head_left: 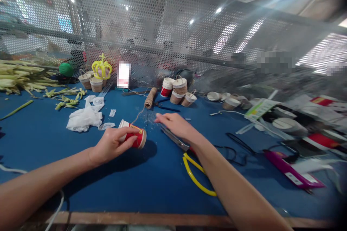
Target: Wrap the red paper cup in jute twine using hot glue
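Observation:
My left hand is wrapped around a small red and white paper cup, held on its side just above the blue table. A strand of brown twine runs from the cup back to a twine spool. My right hand stretches forward over the table with its fingers extended and low, holding nothing I can make out. Right under its wrist lie scissors with yellow handles, blades pointing up-left.
Twine-wrapped cups stand at the back centre, more cups and a yellow crown at back left. Crumpled white plastic and green stalks lie left. Papers, cables and a magenta tool crowd the right. A perforated metal screen closes the back.

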Available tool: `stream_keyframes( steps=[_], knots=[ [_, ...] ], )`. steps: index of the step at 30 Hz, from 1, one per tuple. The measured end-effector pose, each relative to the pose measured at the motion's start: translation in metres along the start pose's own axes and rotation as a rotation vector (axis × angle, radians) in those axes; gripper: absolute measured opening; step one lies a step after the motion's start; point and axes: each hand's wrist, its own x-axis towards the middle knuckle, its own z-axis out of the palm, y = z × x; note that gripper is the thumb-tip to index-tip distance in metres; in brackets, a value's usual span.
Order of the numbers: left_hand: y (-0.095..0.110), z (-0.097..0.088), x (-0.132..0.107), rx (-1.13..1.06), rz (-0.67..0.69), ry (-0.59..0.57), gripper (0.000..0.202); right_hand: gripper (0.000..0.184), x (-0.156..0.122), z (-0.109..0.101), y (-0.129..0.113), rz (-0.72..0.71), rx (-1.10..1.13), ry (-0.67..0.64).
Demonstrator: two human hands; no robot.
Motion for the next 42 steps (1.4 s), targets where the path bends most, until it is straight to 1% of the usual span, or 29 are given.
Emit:
stream_keyframes(
  steps=[2, 3, 4, 5, 6, 8, 11, 14, 18, 20, 23, 27, 30, 34, 39, 42],
  knots=[
    [0.002, 0.0, 0.0, -0.014, 0.021, -0.011, 0.021, 0.037, -0.003, 0.025, -0.017, 0.05, 0.06, -0.169],
    [0.003, 0.0, -0.001, -0.021, 0.034, -0.021, 0.021, 0.04, -0.004, 0.035, -0.023, 0.107, 0.18, -0.33],
    [0.004, 0.0, -0.001, -0.026, 0.044, -0.031, 0.02, 0.038, -0.005, 0.044, -0.029, 0.136, 0.285, -0.41],
    [0.004, 0.0, -0.002, -0.032, 0.047, -0.04, 0.02, 0.033, -0.006, 0.05, -0.032, 0.158, 0.361, -0.418],
    [0.005, 0.001, -0.002, -0.04, 0.043, -0.046, 0.02, 0.029, -0.007, 0.054, -0.035, 0.172, 0.431, -0.399],
    [0.005, 0.001, -0.003, -0.069, 0.016, -0.051, 0.02, 0.02, -0.009, 0.057, -0.037, 0.167, 0.507, -0.279],
    [0.004, 0.002, -0.004, -0.137, -0.051, -0.051, 0.022, 0.012, -0.014, 0.052, -0.036, 0.147, 0.587, -0.135],
    [0.005, 0.002, -0.005, -0.187, -0.123, -0.053, 0.026, 0.01, -0.022, 0.046, -0.036, 0.156, 0.643, -0.051],
    [0.008, 0.002, -0.002, -0.248, -0.233, -0.024, 0.024, 0.009, -0.028, 0.04, -0.037, 0.119, 0.635, 0.032],
    [0.009, 0.002, 0.0, -0.301, -0.301, -0.005, 0.021, 0.009, -0.029, 0.039, -0.036, 0.097, 0.62, 0.057],
    [0.009, 0.005, 0.002, -0.382, -0.385, -0.008, 0.021, 0.01, -0.03, 0.038, -0.034, 0.081, 0.608, 0.077],
    [0.007, 0.007, 0.004, -0.488, -0.502, -0.036, 0.024, 0.011, -0.031, 0.039, -0.032, 0.047, 0.601, 0.082],
    [0.006, 0.007, 0.005, -0.524, -0.579, -0.062, 0.028, 0.013, -0.03, 0.039, -0.03, 0.035, 0.594, 0.085],
    [0.006, 0.006, 0.006, -0.546, -0.62, -0.09, 0.03, 0.013, -0.028, 0.039, -0.026, 0.025, 0.573, 0.084],
    [0.007, 0.007, 0.007, -0.571, -0.625, -0.116, 0.027, 0.013, -0.027, 0.041, -0.022, -0.004, 0.522, 0.094],
    [0.009, 0.007, 0.008, -0.57, -0.632, -0.136, 0.026, 0.015, -0.027, 0.042, -0.022, 0.005, 0.461, 0.115]
  ],
)
